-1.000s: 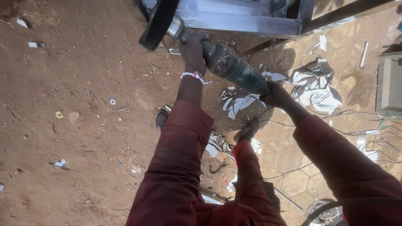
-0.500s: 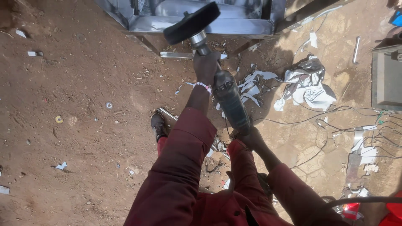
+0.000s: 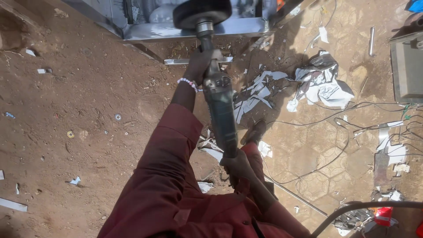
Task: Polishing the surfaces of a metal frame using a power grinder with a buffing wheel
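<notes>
Head view looks down on a person in dark red work clothes who holds an angle grinder (image 3: 219, 103) with both hands; the left hand (image 3: 199, 63) is closed around the front of the tool, just behind the head, and a beaded bracelet (image 3: 188, 83) sits on that wrist; the right hand (image 3: 238, 166) is closed around the rear end of the grey-green body. The black disc (image 3: 202, 12) at the front looks blurred, so I judge it is spinning, and it stands at the edge of a shiny metal frame (image 3: 185, 31) at the top of the picture; whether it touches the metal I cannot tell.

To do this step well, I think both grips should be firm, with the front hand steering and the rear hand carrying the weight; the disc should meet the metal at a shallow angle and with light pressure, so that it does not bite and kick back toward the body; the elbows can be a little bent.

A risk is at the ground: thin cables (image 3: 335, 132) run over the paving near the shoe (image 3: 254, 131), and crumpled paper scraps (image 3: 324, 83) lie to the right; the feet should stay free of the cables, and sparks are better directed toward the bare dirt (image 3: 79, 110) on the left.
</notes>
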